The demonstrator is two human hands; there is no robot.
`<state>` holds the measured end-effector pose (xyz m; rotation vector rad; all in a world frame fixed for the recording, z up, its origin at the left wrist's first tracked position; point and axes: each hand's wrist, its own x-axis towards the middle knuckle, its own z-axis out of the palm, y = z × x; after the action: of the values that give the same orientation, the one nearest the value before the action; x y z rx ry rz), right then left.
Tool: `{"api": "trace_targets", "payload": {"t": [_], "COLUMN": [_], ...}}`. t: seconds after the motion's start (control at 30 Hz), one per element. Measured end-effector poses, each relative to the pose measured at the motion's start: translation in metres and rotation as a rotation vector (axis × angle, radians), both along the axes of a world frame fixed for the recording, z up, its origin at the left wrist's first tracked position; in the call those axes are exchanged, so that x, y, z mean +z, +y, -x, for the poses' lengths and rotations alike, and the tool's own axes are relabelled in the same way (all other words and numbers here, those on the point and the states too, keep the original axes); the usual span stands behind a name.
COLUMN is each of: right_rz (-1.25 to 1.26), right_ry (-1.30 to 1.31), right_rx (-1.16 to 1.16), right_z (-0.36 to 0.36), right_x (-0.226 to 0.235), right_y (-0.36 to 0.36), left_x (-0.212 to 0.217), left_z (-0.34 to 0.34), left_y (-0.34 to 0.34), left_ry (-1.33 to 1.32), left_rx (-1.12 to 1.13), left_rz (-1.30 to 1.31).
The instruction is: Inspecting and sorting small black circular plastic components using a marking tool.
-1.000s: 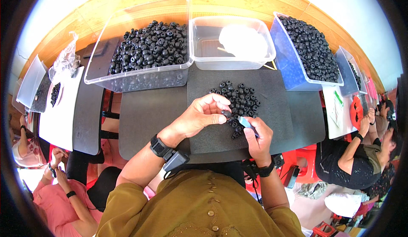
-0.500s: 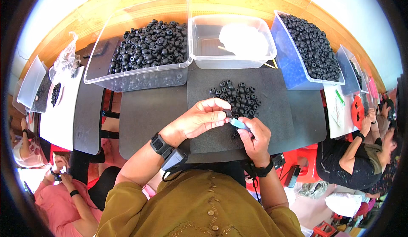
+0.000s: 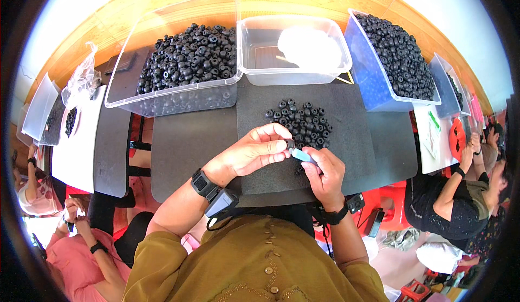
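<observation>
My left hand (image 3: 262, 149) pinches one small black ringlike piece (image 3: 290, 143) between thumb and fingertips. My right hand (image 3: 326, 176) is closed around a small tool with a light-blue and grey body (image 3: 302, 156). The tool's front end meets the black piece or lies right beside it; fingers partly cover the contact. Just beyond my hands, a loose pile of round black pieces with holes (image 3: 301, 119) rests on a dark mat (image 3: 352, 139). A few more pieces show between my hands.
Behind the mat stand a clear bin (image 3: 173, 102) heaped with black pieces, a clear tub (image 3: 295, 77) holding something white, and a bluish bin (image 3: 374, 85) full of black pieces. Other people sit at left, one in a pink top (image 3: 89, 258), and at right, one in dark clothing (image 3: 439, 207).
The black piece and the tool have shifted very slightly between my fingers. Both hands keep nearly the same place and hold. The whole view has moved a little.
</observation>
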<state>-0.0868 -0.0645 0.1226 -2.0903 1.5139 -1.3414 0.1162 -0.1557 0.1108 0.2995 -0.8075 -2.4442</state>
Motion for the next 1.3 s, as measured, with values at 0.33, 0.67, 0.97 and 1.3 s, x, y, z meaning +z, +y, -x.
{"api": "trace_targets", "payload": {"t": [0.33, 0.67, 0.97, 1.3], "right_rz": [-0.007, 0.073, -0.053, -0.075], "right_ry": [0.019, -0.187, -0.212, -0.336], "right_rx": [-0.016, -0.237, -0.034, -0.106], "right_z": [0.0, 0.006, 0.009, 0.016], "right_x": [0.001, -0.001, -0.003, -0.011], "right_y": [0.0, -0.001, 0.005, 0.009], "left_x": [-0.001, 0.019, 0.017, 0.134], "left_z": [0.0, -0.004, 0.003, -0.052], "left_y": [0.001, 0.021, 0.016, -0.015], "left_ry": [-0.011, 0.081, -0.023, -0.183], "left_rx": [-0.001, -0.134, 0.032, 0.873], "left_rz": [-0.033, 0.136, 0.0, 0.876]}}
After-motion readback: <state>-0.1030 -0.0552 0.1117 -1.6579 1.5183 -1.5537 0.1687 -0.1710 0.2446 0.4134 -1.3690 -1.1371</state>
